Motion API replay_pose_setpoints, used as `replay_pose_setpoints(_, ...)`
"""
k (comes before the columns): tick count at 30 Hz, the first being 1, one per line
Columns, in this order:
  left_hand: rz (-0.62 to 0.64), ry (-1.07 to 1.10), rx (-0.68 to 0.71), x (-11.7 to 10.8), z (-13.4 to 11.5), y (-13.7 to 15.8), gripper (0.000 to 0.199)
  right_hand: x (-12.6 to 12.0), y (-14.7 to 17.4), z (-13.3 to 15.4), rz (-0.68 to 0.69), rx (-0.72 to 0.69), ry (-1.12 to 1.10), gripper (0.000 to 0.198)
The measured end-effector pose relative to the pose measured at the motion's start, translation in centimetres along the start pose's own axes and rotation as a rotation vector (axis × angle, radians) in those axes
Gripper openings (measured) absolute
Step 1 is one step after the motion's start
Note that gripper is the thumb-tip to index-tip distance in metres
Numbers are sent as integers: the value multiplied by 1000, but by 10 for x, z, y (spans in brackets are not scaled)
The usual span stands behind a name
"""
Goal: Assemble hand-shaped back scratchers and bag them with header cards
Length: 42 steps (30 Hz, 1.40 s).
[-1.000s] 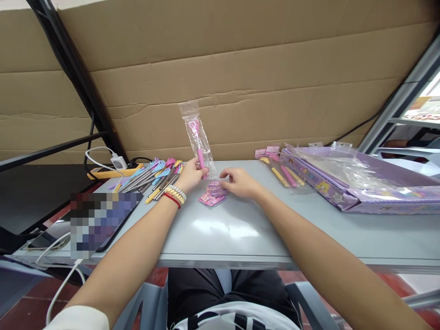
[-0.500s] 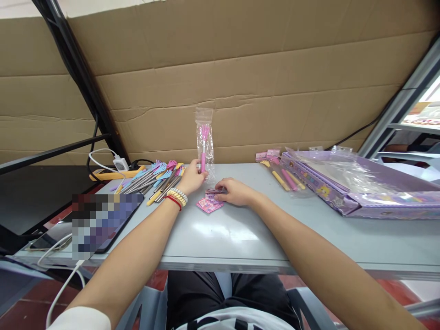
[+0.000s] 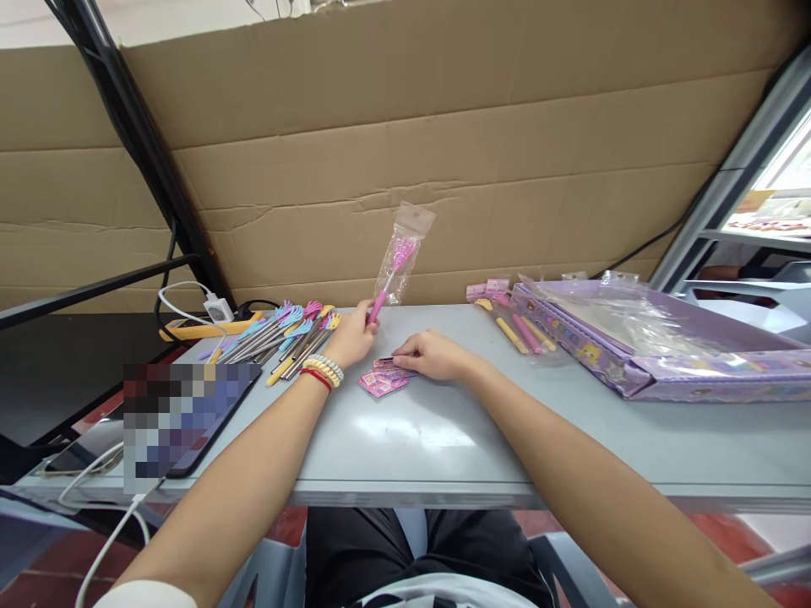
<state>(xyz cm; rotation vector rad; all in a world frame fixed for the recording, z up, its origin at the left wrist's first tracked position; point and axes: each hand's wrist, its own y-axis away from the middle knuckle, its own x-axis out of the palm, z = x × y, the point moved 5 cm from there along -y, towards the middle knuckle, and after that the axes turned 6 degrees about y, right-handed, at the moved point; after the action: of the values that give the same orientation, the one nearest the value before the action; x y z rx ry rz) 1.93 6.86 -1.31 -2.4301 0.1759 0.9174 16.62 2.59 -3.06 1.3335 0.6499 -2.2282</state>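
My left hand (image 3: 355,335) is closed round the handle of a pink back scratcher (image 3: 391,274), which tilts up to the right. Its hand-shaped head is inside a clear plastic bag (image 3: 414,221) with a pale top strip. Lower and to the right, my right hand (image 3: 432,355) pinches at the small printed pink cards (image 3: 383,382), fanned on the table; its fingertips hide part of them, and how many it grips cannot be seen. Beside my left hand lies a pile of back scratchers (image 3: 279,331) with metal rods and blue, pink, yellow and purple parts.
A purple printed box (image 3: 634,365) with clear bags in it stands at the right. Bagged back scratchers with pink cards (image 3: 507,329) lie against its left side. A tablet (image 3: 209,422), a charging cable (image 3: 105,549) and a yellow power strip (image 3: 209,328) are at the left. Cardboard (image 3: 443,152) walls the back.
The bagged back scratcher has swung from upright to leaning right, its bag riding higher off the handle. My right hand has shifted slightly at the cards, with its fingertips pinched.
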Motion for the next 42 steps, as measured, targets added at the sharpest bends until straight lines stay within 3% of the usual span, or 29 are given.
replay_pose_setpoints(9, 10, -104, 30, -1, -6, 3, 45, -6, 1, 5, -74, -52, -20, 22)
replay_pose_setpoints(15, 25, -92, 41, -1, -9, 4, 45, -6, 0, 7, -94, -26, -74, 34)
replay_pose_setpoints(19, 41, -126, 59, -2, -9, 4, 46, -32, 5, -4, -350, 31, -48, 34)
replay_pose_setpoints(23, 84, -194, 92, -2, -6, 2, 45, -69, 26, -37, -734, 247, -117, 31)
replay_pose_setpoints(26, 106, -222, 99, -3, -3, 2, 46, -84, 42, -55, -919, 356, -167, 29)
replay_pose_setpoints(30, 120, -242, 109, -2, -1, 1, 48, -86, 49, -57, -974, 406, -196, 24)
replay_pose_setpoints(36, 146, -305, 155, -1, 0, 1, 52, -85, 46, -49, -978, 438, -24, 18)
replay_pose_setpoints(42, 134, -352, 172, -2, 5, -1, 52, -87, 50, -54, -1062, 405, -157, 20)
